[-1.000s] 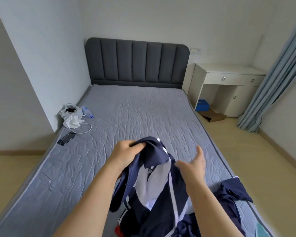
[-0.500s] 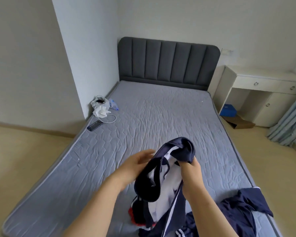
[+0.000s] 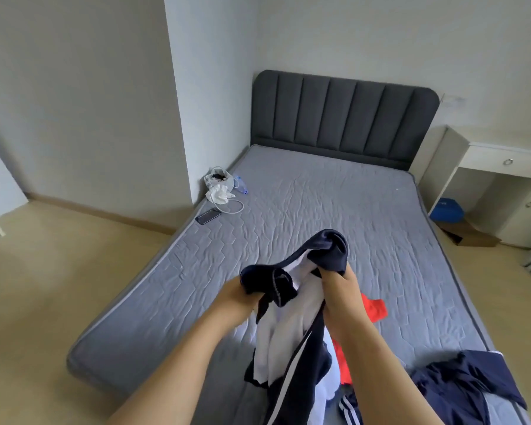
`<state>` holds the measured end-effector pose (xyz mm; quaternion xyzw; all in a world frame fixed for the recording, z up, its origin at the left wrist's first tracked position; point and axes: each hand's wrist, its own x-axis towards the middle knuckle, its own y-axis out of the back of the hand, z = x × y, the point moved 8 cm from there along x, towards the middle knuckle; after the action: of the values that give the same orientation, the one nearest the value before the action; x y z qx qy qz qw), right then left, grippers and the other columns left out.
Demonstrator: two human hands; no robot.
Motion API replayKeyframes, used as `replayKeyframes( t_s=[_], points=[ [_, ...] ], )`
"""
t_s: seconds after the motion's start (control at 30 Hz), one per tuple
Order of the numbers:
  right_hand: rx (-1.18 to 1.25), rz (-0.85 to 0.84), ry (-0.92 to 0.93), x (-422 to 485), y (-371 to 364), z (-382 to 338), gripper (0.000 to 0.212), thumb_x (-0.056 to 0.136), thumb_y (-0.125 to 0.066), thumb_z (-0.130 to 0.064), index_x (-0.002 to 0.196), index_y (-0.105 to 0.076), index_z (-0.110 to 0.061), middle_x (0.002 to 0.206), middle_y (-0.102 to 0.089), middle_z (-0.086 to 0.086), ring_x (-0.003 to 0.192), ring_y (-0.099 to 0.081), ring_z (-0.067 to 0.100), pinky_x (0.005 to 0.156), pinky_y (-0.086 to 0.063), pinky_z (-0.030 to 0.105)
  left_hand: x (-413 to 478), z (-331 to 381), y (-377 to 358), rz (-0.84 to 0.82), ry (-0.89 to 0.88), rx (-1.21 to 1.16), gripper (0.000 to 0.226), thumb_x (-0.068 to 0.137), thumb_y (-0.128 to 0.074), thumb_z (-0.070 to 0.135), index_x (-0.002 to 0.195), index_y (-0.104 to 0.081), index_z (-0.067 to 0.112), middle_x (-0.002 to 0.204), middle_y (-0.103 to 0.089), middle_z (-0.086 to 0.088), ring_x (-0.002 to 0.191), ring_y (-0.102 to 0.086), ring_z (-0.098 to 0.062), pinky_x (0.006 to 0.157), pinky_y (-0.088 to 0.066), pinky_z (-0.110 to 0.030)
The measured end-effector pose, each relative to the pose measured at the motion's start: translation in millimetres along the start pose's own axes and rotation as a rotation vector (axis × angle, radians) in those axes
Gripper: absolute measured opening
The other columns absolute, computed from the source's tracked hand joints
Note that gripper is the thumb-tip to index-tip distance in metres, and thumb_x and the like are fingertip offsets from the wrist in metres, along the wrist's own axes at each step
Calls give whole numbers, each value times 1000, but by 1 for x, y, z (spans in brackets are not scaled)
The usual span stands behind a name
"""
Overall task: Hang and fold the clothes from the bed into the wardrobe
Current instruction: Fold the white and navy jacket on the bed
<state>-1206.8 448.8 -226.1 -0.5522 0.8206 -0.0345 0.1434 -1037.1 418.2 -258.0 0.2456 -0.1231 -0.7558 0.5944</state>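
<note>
Both hands are over the bed (image 3: pixel 319 210): left hand (image 3: pixel 239 297) and right hand (image 3: pixel 339 286) each grip the top end of a navy-and-white jacket (image 3: pixel 288 332), fingers curled into the fabric. The rest hangs down to the mattress. Red garment (image 3: pixel 374 308) at 4 o'clock of the right hand, partly hidden. Navy garment (image 3: pixel 460 381) crumpled at 5 o'clock by the mattress edge. Phone (image 3: pixel 208 216) and white bag (image 3: pixel 218 185) at 10 o'clock.
</note>
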Motion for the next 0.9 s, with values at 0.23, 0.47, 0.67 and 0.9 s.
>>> replayKeyframes(
  t_s=[0.23,0.47,0.67,0.9],
  points=[
    [-179,71,61,-3,-76,17,12,91,-58,-28,83,-60,-19,84,-60,3,79,-53,15,75,-45,31,8,-14,115,303,-109,-328,33,94,-51,27,64,-51,16,42,-50,10,51,-45,-14,49,-34,-21],
    [-360,46,77,-7,-152,28,27,82,-67,-38,82,-56,-14,72,-56,-2,65,-53,10,61,-40,26,27,-29,209,272,-167,-222,35,87,-62,31,57,-49,18,33,-43,11,41,-40,-9,47,-30,-25],
    [-495,-322,-110,-15,-216,71,36,71,-76,-12,102,-58,-9,90,-68,7,79,-66,19,71,-55,36,40,-71,261,243,-128,-105,23,88,-61,34,79,-62,13,77,-65,-6,71,-59,-22,68,-46,-31],
    [102,-448,-105,-27,-252,75,20,78,-68,-22,87,-72,-5,90,-71,17,81,-69,25,77,-57,37,41,-99,297,248,-40,-550,21,96,-49,29,89,-64,17,85,-68,-2,80,-63,-22,72,-48,-33]
  ],
)
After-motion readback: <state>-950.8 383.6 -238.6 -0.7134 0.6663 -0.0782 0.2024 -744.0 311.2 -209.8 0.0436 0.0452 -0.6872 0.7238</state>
